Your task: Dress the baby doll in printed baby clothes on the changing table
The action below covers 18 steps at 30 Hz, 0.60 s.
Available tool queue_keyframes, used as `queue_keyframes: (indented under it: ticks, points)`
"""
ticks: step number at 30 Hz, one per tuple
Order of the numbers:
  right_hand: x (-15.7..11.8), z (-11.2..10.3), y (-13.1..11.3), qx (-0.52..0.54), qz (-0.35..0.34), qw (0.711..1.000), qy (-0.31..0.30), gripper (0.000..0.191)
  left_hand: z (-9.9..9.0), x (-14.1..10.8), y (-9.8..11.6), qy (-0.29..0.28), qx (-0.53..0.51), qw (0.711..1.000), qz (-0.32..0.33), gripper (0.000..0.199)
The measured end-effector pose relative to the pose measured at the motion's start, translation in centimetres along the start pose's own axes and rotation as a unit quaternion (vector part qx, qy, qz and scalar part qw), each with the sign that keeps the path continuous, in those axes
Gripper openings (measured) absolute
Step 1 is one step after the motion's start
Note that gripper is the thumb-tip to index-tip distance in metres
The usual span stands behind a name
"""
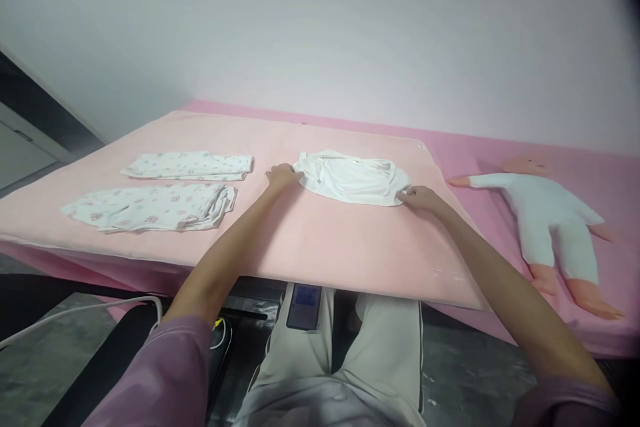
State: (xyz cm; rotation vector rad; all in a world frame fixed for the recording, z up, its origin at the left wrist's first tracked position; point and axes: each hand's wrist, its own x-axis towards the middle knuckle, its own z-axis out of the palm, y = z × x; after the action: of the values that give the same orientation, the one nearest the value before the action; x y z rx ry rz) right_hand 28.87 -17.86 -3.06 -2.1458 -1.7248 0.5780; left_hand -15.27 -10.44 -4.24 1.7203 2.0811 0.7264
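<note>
The left hand (284, 177) and right hand (418, 198) each grip one end of the white garment (354, 178), flat on the bench (320, 240).

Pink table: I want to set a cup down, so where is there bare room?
The mat is bare between the white garment and near edge, and behind the patterned clothes. It is crowded at the garment, with a hand at each end; the doll takes up much of the right.
</note>
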Motion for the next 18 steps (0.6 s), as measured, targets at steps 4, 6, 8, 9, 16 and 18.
queue_keyframes:
  ticks: [4, 6, 8, 9, 16, 18]
  points:
    - [0.7, 0.3, -3.2, 0.087, -0.056, 0.99, 0.093, 0.028, 1.0, -0.9, 3.4, 0.034, -0.087, 0.989, 0.112, 0.01]
    - [0.4, 1.2, -5.0, 0.134, -0.175, 0.964, 0.148, 0.028, 1.6, -2.5, 5.1, -0.016, -0.148, 0.954, 0.26, 0.009]
    - [-0.4, 2.3, -6.1, 0.127, -0.33, 0.928, 0.114, 0.032, 1.8, -4.1, 6.0, -0.146, -0.171, 0.893, 0.389, 0.015]
    - [-0.8, 2.8, -6.2, 0.1, -0.39, 0.913, 0.068, 0.036, 1.7, -4.7, 6.1, -0.211, -0.166, 0.866, 0.421, 0.018]
    - [1.0, 2.8, -0.3, 0.044, -0.333, 0.938, 0.087, 0.055, 0.0, -0.9, 1.7, -0.135, -0.135, 0.931, 0.311, 0.036]
    - [3.4, 2.4, 1.2, 0.035, -0.257, 0.955, 0.144, 0.064, 0.1, 2.1, 0.7, -0.05, -0.061, 0.969, 0.236, 0.042]
